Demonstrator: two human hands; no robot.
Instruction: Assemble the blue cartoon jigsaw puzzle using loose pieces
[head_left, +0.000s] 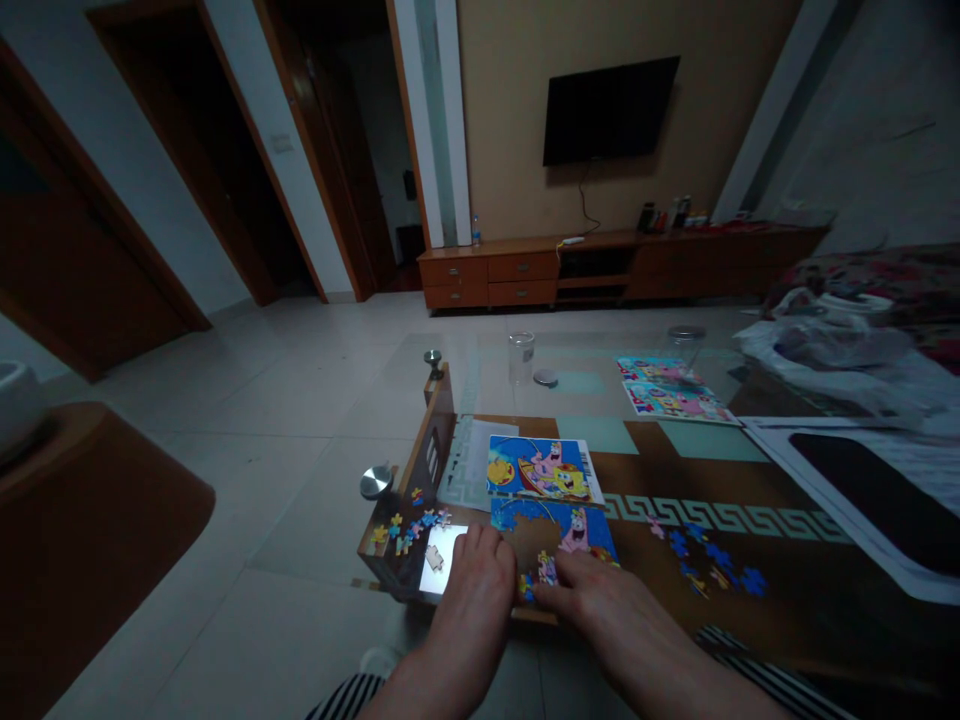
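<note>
My left hand (484,580) rests at the table's near edge, beside a white sheet (436,562) with a puzzle piece (434,558) on it. Its fingers curl under, hiding whatever they hold. My right hand (600,600) is just to the right, its thumb and fingers closed at some small jigsaw pieces (546,568). More pieces (527,587) lie between the hands. Beyond them is a partly assembled cartoon puzzle (581,525), its lower part covered by my right hand. Above it lies a cartoon picture card (536,468).
Loose pieces (405,528) lie at the left, and blue ones (716,556) at the right. On the glass table (645,475) stand a clear jar (521,355), a lid (546,378) and another jar (684,350). Two cartoon cards (675,400), a dark phone-shaped object (874,495) and plastic bags (840,350) are farther right.
</note>
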